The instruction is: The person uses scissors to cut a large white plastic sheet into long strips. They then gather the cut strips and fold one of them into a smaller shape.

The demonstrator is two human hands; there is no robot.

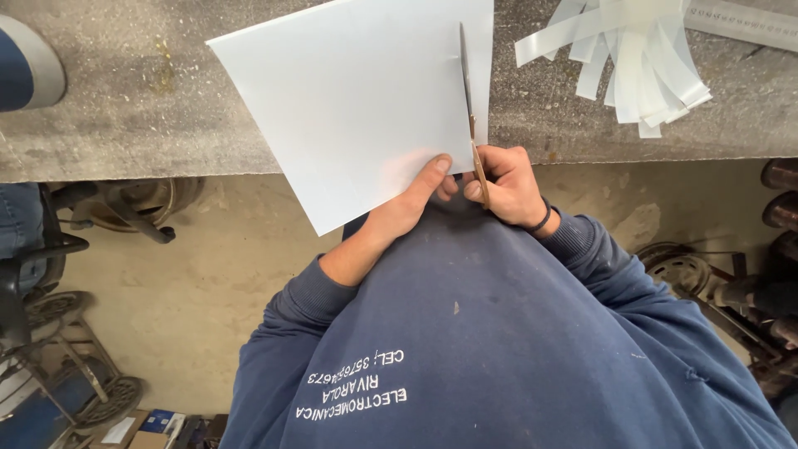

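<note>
A large white sheet (357, 100) juts over the near edge of a grey concrete bench (125, 125). My left hand (416, 195) pinches the sheet's near edge, thumb on top. My right hand (509, 185) grips a pair of scissors (470, 116). Their blades run up the sheet close to its right edge, with a narrow strip lying to the right of them. A black band circles my right wrist.
A pile of cut translucent white strips (636, 54) lies on the bench at the right, with a clear ruler (744, 21) behind it. Metal wheels and parts (690, 270) sit on the floor to the right, a trolley frame (58, 349) to the left.
</note>
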